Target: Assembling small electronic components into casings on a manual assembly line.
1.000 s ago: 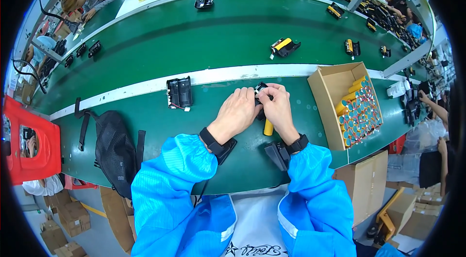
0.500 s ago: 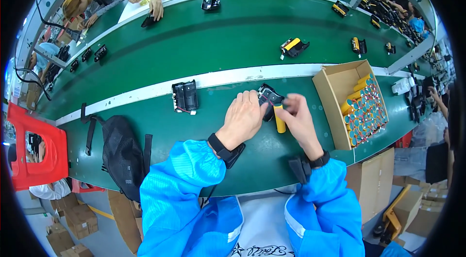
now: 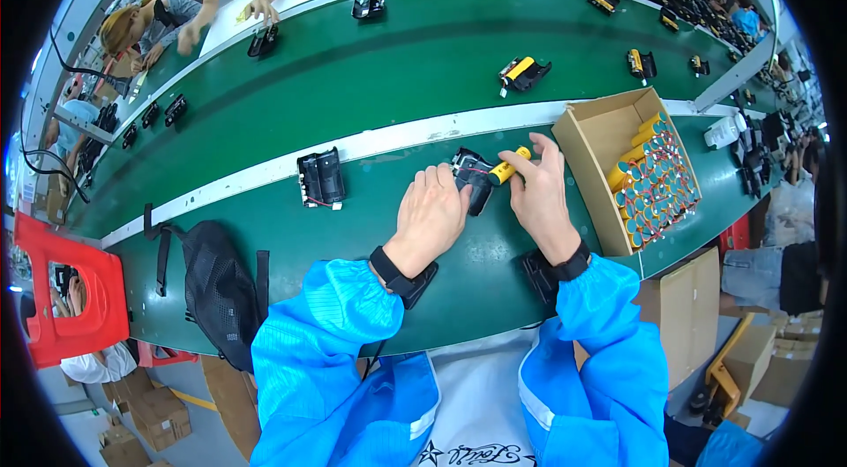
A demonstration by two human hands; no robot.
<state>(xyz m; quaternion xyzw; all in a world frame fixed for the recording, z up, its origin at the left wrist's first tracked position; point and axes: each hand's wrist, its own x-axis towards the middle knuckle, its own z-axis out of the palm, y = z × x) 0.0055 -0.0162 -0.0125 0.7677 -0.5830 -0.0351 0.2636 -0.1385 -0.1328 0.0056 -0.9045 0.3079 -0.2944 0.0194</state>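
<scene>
My left hand (image 3: 430,218) rests on the green bench and grips a black plastic battery holder (image 3: 475,179) from its left side. My right hand (image 3: 540,193) pinches a yellow cylindrical battery cell (image 3: 509,170) whose end touches the holder's right side. Both forearms wear blue sleeves and black wristbands. Just right of my right hand stands an open cardboard box (image 3: 588,133) packed with several more yellow cells (image 3: 655,179).
A second black holder (image 3: 320,177) lies to the left on the bench. A black mesh bag (image 3: 216,288) hangs over the front edge. Beyond a white strip runs a green conveyor (image 3: 415,52) carrying a holder with a yellow cell (image 3: 523,73). Other people work at the far side.
The battery cell has swung from pointing down in my right hand to lying sideways against the holder. My left hand has stayed on the holder. The view has shifted slightly.
</scene>
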